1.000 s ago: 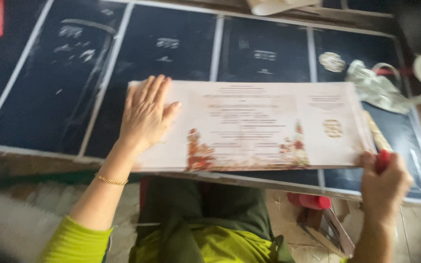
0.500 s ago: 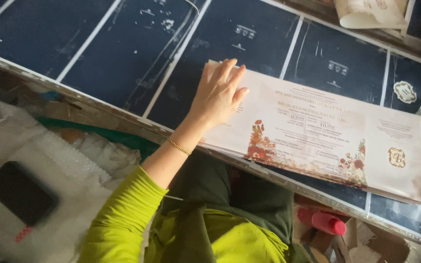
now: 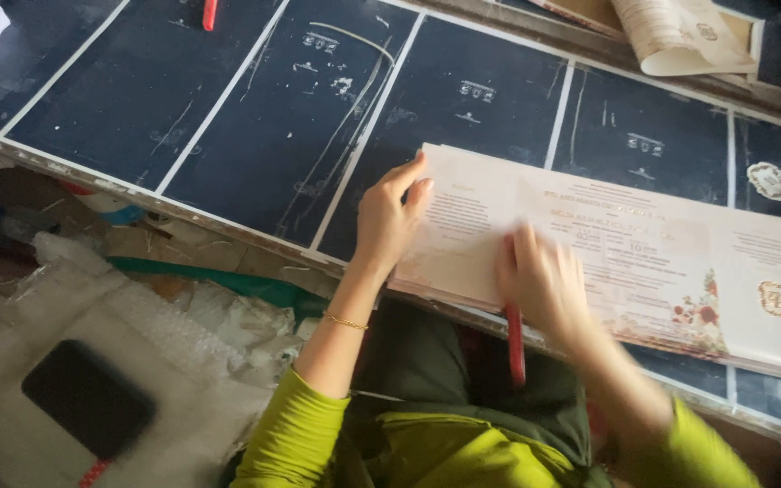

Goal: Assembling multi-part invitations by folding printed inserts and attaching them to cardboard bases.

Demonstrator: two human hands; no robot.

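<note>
While right hand (image 3: 542, 287) grasps a red stick (image 3: 515, 343), left fingers (image 3: 409, 185), released, pin the card's (image 3: 671, 271) edge.

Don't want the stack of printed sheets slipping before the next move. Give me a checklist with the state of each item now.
1. Left hand on the left end of the stack of printed sheets: ok, fingers lie on its top corner.
2. Right hand on the stack: ok, though blurred by motion.
3. Grip on the red tool: cannot tell; it sticks out under the right hand, but the fingers around it are blurred.
4. Stack fully on the dark panelled board: not ok, the near edge hangs over the board's front rim.
5. Sheet edges squared: cannot tell; layers show at the near edge.
</note>
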